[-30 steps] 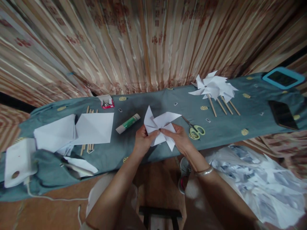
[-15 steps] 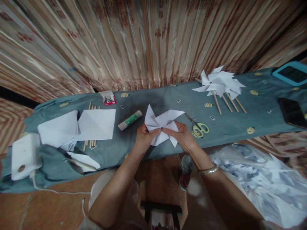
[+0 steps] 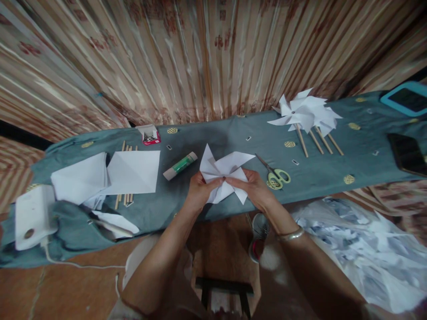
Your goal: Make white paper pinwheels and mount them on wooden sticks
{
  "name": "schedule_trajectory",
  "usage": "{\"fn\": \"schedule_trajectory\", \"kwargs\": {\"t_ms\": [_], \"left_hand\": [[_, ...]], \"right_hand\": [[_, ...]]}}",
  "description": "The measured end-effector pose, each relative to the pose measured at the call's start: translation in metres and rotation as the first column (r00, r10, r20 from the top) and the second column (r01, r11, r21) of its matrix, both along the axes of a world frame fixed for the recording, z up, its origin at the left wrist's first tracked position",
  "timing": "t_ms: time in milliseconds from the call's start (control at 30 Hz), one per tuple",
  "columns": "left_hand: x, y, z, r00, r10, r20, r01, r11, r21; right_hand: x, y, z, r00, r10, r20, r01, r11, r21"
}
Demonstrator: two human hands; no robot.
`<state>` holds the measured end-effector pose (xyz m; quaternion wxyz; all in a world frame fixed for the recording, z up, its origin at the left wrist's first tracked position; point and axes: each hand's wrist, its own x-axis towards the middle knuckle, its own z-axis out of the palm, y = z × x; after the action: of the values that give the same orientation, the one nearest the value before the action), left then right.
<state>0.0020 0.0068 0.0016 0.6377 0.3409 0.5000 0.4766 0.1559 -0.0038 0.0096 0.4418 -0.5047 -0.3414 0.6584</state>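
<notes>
A white paper pinwheel [image 3: 223,172] rests at the near edge of the grey-green cloth table [image 3: 216,142]. My left hand [image 3: 199,193] pinches its centre from the left. My right hand [image 3: 254,188] pinches it from the right, fingertips meeting the left thumb at the middle folds. Both hands are closed on the paper. A green-and-white glue stick [image 3: 180,165] lies just left of the pinwheel, and yellow-handled scissors [image 3: 275,175] lie just right of my right hand.
Finished pinwheels on wooden sticks [image 3: 307,116] lie at the back right. White paper squares [image 3: 110,174] cover loose sticks [image 3: 126,178] on the left. A pink box of pins [image 3: 150,136], a dark phone [image 3: 407,154], a blue-framed tablet [image 3: 407,98] and a white device [image 3: 32,217] also sit there. Paper scraps [image 3: 360,249] pile at the lower right.
Both hands keep their pinch on the pinwheel's centre. The view has drifted slightly, so the table's objects sit a little higher and to the right.
</notes>
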Motion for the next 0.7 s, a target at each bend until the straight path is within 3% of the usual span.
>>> {"fn": "schedule_trajectory", "kwargs": {"t_ms": [400, 700], "left_hand": [[-0.0004, -0.0012, 0.0033, 0.993, -0.09, 0.076, 0.095, 0.994, -0.061], [-0.0002, -0.0013, -0.0029, 0.999, -0.019, 0.048, 0.021, 0.999, -0.042]], "right_hand": [[0.0016, -0.0006, 0.004, 0.998, 0.004, -0.055, -0.009, 0.996, -0.084], [-0.0017, -0.0007, -0.0007, 0.999, -0.006, 0.05, 0.009, 0.998, -0.056]]}}
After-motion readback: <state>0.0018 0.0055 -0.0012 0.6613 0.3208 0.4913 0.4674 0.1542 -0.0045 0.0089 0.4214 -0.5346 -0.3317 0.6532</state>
